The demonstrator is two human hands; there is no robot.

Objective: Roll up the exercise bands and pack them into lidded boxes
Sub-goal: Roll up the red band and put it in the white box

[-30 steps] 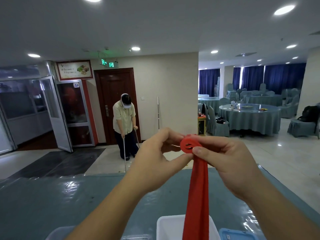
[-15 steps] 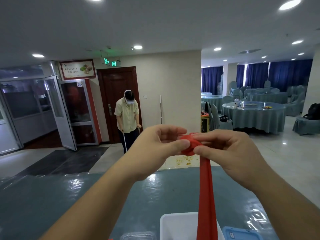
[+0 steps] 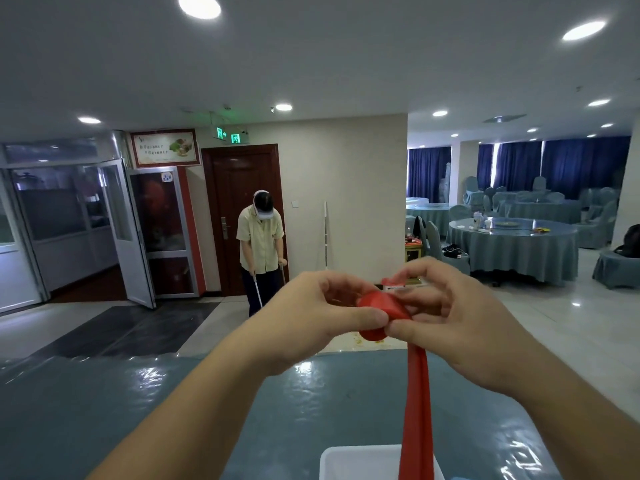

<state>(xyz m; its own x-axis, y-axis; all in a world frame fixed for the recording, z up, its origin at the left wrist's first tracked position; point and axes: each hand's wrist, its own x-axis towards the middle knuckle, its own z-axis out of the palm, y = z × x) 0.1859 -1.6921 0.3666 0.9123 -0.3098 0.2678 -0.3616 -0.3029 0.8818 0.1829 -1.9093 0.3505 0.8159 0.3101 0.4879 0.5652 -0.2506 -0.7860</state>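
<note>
A red exercise band (image 3: 417, 410) hangs straight down from a small rolled coil (image 3: 379, 308) held up at chest height. My left hand (image 3: 318, 317) pinches the coil's left side with thumb and fingers. My right hand (image 3: 457, 317) pinches its right side, thumb under and fingers curled over the top. The band's loose tail drops past the front of a white box (image 3: 360, 460) at the bottom edge of the view; the tail's end is out of sight.
The blue-grey glossy table (image 3: 138, 410) stretches ahead of me. Beyond its far edge a person (image 3: 261, 251) bends over a mop near a brown door. Round tables with grey cloths and covered chairs (image 3: 512, 247) fill the right side of the hall.
The coil has turned between my fingers and grown a little as more band wound onto it. Both hands stayed raised and close together. The view shifted slightly upward.
</note>
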